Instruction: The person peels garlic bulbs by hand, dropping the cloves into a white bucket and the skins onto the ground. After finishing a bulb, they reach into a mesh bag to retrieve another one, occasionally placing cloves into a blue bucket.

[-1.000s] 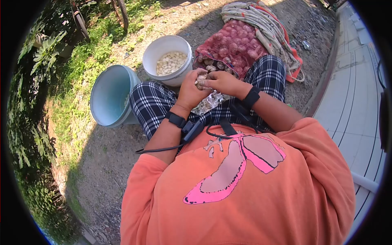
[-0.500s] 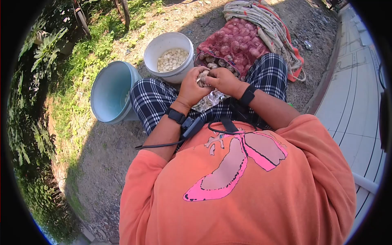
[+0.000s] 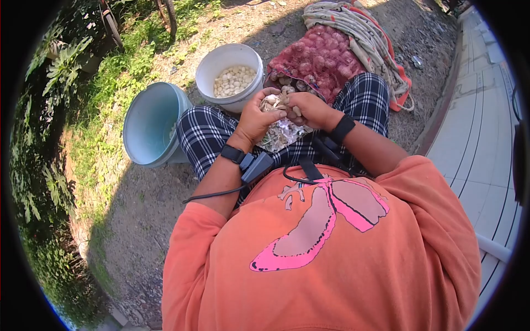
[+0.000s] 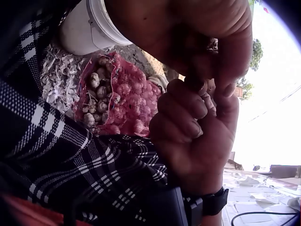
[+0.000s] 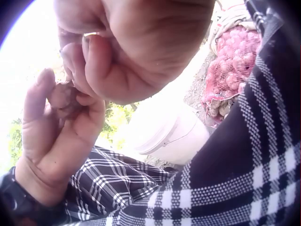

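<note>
A garlic bulb (image 3: 273, 101) with dry, flaking skin is held between both hands over the lap. My left hand (image 3: 255, 120) grips it, fingers around the far side and thumb in front; the right wrist view shows the bulb (image 5: 63, 100) between that thumb and fingers. My right hand (image 3: 313, 110) meets it from the other side. In the left wrist view, the right hand (image 4: 197, 136) curls its fingers into the palm and pinches a small pale piece (image 4: 209, 102). Below the hands lies a heap of papery garlic skins (image 3: 284, 137).
A white bucket (image 3: 255, 91) with peeled cloves (image 3: 233, 81) stands ahead, and a blue-green bucket (image 3: 132, 124) to its left. Farther right, a red mesh sack (image 3: 317, 58) of garlic bulbs lies open towards the knees, with a folded striped sack (image 3: 353, 25) on it.
The hands have drawn slightly apart and turned, so more of the bulb and the skins below shows. The right fingers have curled inward.
</note>
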Tool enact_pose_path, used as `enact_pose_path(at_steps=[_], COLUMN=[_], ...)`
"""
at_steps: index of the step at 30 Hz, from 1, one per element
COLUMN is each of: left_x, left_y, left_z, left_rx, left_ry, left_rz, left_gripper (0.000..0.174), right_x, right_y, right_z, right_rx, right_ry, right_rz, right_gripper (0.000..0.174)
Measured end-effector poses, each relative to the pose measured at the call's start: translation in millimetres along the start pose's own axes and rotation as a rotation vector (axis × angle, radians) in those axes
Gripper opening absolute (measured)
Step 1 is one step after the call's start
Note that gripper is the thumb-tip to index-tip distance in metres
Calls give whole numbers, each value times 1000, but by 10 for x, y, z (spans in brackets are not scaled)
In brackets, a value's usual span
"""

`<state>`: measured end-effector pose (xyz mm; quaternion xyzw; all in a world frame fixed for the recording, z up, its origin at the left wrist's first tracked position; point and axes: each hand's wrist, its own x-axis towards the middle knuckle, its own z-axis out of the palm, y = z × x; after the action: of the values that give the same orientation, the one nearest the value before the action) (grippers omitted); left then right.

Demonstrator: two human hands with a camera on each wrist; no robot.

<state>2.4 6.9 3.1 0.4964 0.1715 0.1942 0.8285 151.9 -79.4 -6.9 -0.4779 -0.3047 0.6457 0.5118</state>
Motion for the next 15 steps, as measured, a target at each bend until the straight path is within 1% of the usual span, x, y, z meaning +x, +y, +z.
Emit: enact_pose_path(at_steps=[1,2,3,5,6,8,9,10,11,12,13,14,15], left_x=[6,8,8,5,1,-8,-7,-1,12,37,64,74,83], left_y=[2,4,1,-1,0,4,4,14,6,2,1,9,40], left_z=[3,1,2,7,9,-2,-15,-38,-67,-115,-169,-206,-181], left_rx=[-60,-59,-16,27,52,76,-143,-363,-438,-437,-551,-665,-641], left_ry=[-9,-10,1,12,21,38,-2,-38,-16,9,48,88,223], left_rz=[-3,-3,7,18,16,16,-5,-14,8,39,60,86,84], left_gripper=[47,47,47,48,47,46,44,43,40,40,38,37,36], right_x=[12,20,11,-19,-28,-42,-44,-40,-8,-44,-65,-77,-93], right_y=[-14,-26,-34,-57,-93,-146,-115,-78,-72,-133,-190,-217,-276], right_z=[7,17,59,162,170,173,135,72,23,80,106,81,52], right_rx=[192,384,384,151,150,219,214,353,487,547,569,626,632], right_ry=[-75,-150,-148,99,97,4,-4,-191,-388,-368,-426,-443,-418], right_rz=[85,169,168,74,75,110,117,153,197,236,196,181,159], right_gripper=[15,14,14,14,14,21,21,23,26,26,25,25,26])
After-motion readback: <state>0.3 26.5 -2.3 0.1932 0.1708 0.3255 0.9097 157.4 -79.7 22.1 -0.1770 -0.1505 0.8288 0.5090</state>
